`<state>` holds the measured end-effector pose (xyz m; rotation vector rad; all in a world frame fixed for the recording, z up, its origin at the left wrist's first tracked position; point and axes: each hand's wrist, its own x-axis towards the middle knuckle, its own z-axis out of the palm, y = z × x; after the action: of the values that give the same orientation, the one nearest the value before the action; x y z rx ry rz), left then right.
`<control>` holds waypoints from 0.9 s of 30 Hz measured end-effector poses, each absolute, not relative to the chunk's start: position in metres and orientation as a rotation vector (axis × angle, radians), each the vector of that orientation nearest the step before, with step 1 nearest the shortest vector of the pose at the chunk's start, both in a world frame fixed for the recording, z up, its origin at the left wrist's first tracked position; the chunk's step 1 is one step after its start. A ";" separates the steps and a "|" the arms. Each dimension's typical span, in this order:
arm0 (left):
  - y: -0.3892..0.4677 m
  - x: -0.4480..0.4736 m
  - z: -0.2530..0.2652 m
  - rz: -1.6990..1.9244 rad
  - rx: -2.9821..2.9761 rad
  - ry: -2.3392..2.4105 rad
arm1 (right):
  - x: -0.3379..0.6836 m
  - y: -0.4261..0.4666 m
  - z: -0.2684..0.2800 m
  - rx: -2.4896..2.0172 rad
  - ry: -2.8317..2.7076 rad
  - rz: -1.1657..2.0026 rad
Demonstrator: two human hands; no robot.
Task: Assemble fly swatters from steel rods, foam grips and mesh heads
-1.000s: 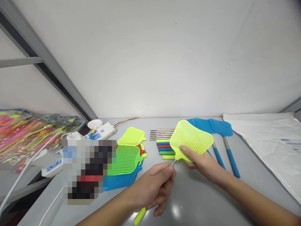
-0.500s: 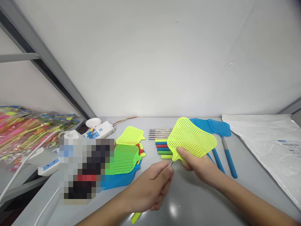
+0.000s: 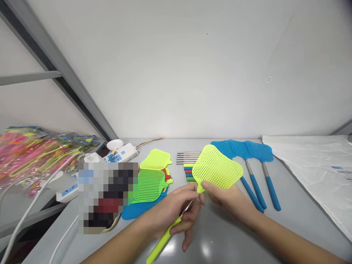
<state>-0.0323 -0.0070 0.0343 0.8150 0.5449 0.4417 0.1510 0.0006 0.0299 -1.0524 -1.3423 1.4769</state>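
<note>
Yellow-green fly swatter (image 3: 214, 168), one in number, is being held above the near part of the grey table (image 3: 233, 242); its grip (image 3: 164, 240) is running down to the bottom edge, where the tip is cut off. Left hand (image 3: 176, 205) is wrapping the metal shaft (image 3: 187, 208), thumb and forefinger pinching near the neck and partly hiding the joint; its lower fingers are curling loosely. Right hand (image 3: 224, 196) is pinching the perforated head (image 3: 220, 165), thumb on the front; its other fingers are mostly hiding behind, so their spread cannot be told.

To the left, a pixelated patch (image 3: 107, 198) is masking what lies beneath. Beside it, loose swatter heads (image 3: 151, 185) are lying stacked, showing yellow-green, green, red and blue; overlap is preventing a full count. Ahead, at least five loose grips (image 3: 189, 171) are lying in a row, right ends concealed. Just beyond, metal rods (image 3: 187, 159) are lying too close-set to count. To the right, three blue fly swatters (image 3: 239, 149) are lying with heads overlapping, while white plastic sheeting (image 3: 310, 172) is running out of view. Far left, bagged goods (image 3: 41, 154) are appearing blurred.
</note>
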 end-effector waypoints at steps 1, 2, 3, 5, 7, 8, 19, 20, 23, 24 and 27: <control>-0.007 -0.032 0.033 0.436 0.813 0.547 | 0.150 0.000 0.029 -1.054 -1.362 1.441; -0.007 -0.031 0.032 0.426 0.812 0.555 | 0.150 0.000 0.028 -1.056 -1.374 1.413; -0.007 -0.031 0.031 0.414 0.812 0.563 | 0.150 -0.001 0.029 -1.060 -1.383 1.402; -0.009 -0.030 0.032 0.397 0.813 0.580 | 0.154 0.000 0.032 -1.097 -1.394 1.415; -0.010 -0.030 0.034 0.390 0.808 0.598 | 0.162 0.003 0.039 -1.163 -1.357 1.445; -0.010 -0.030 0.037 0.385 0.804 0.608 | 0.168 0.006 0.043 -1.194 -1.301 1.448; 0.002 -0.014 0.057 0.337 0.875 0.639 | 0.205 0.042 0.047 -0.917 -0.898 1.250; 0.003 -0.010 0.057 0.341 0.876 0.633 | 0.195 0.036 0.042 -0.934 -0.949 1.294; 0.000 -0.004 0.051 0.350 0.889 0.619 | 0.169 0.017 0.032 -0.994 -1.166 1.457; -0.001 -0.004 0.049 0.354 0.894 0.619 | 0.166 0.014 0.031 -0.997 -1.195 1.490; -0.003 -0.007 0.045 0.348 0.898 0.619 | 0.179 0.018 0.041 -0.995 -1.161 1.483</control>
<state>-0.0069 -0.0029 0.0454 0.8982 0.6194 0.3481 0.1785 0.0178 0.0407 -0.9953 -1.1613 1.4827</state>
